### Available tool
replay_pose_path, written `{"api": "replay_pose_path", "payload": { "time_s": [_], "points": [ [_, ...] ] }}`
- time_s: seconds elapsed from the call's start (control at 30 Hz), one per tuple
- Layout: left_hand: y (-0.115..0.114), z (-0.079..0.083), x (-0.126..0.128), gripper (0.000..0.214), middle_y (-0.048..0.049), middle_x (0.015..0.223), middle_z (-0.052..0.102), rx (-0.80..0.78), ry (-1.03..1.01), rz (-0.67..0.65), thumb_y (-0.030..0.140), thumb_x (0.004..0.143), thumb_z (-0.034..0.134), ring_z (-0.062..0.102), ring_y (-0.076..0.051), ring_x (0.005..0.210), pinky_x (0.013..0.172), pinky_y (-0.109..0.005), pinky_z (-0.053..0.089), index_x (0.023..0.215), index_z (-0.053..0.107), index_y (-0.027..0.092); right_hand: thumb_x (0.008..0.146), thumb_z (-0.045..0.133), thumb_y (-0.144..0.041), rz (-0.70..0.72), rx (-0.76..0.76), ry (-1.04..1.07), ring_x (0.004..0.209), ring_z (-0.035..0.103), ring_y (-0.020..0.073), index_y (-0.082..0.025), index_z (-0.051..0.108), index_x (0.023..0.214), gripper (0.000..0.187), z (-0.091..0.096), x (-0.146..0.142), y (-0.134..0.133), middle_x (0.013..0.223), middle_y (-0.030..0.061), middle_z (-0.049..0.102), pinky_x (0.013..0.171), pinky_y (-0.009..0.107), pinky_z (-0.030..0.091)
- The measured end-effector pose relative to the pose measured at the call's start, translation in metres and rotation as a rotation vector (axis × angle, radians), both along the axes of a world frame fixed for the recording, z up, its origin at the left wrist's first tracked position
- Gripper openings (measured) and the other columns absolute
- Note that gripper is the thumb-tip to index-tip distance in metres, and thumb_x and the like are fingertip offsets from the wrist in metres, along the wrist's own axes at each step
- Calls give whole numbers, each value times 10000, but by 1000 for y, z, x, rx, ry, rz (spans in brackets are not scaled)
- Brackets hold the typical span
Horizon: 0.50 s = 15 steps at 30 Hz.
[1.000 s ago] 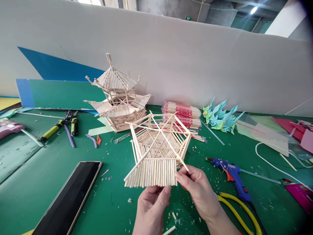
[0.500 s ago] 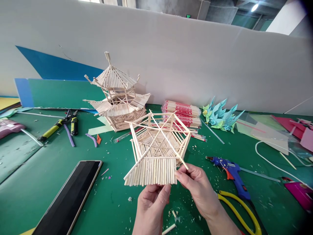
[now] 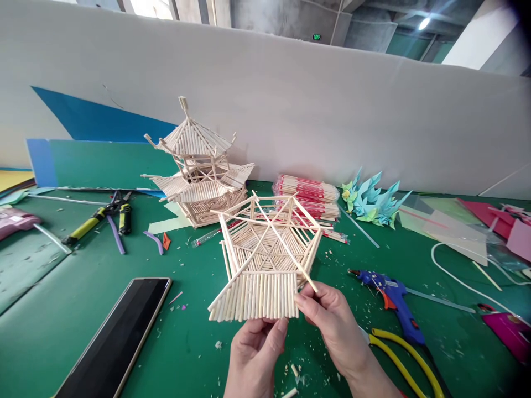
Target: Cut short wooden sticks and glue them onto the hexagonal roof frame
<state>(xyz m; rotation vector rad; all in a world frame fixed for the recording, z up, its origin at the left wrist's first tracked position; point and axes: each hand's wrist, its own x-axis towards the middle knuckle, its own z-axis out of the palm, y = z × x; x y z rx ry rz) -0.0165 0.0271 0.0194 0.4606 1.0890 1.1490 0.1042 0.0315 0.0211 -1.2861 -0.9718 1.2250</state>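
Note:
I hold a hexagonal frame of pale wooden sticks [image 3: 265, 260] up above the green table mat [image 3: 83, 309]. My left hand [image 3: 255, 354] pinches the lower edge of its fringe of short sticks from below. My right hand [image 3: 332, 323] grips the frame's lower right corner, thumb and fingers closed on a stick end. Behind the frame stands a finished two-tier stick pagoda [image 3: 199, 166].
A dark phone [image 3: 116, 342] lies at lower left. Yellow-handled cutters [image 3: 99, 215] rest at left. A blue glue gun [image 3: 390, 296] and yellow-handled pliers [image 3: 402, 359] lie at right. Wrapped chopstick bundles [image 3: 311, 193] and blue-green paper folds [image 3: 373, 199] sit by the white wall.
The frame and both hands have stayed almost still; the view tilted slightly, so everything sits a little lower in the picture.

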Motion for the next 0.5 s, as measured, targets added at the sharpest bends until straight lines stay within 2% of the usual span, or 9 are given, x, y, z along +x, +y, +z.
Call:
{"api": "replay_pose_path", "payload": {
  "time_s": [0.2,0.5],
  "points": [
    [2,3,2,287,8,448,542,-5,-6,-13,369,460,796,422,-103,476,477,-211,357,452,626,138,759,579,-314,1,-4,19,517,252,92,-179,476,564,258,-1,-1,-1,521,-66,327,477,236,224],
    [7,8,3,294,8,449,542,-13,25,-31,374,434,807,418,-105,485,499,-215,350,442,622,145,751,585,-332,-18,-8,45,519,249,95,-182,476,566,263,-2,-4,1,522,-68,321,480,235,232]
  ]
}}
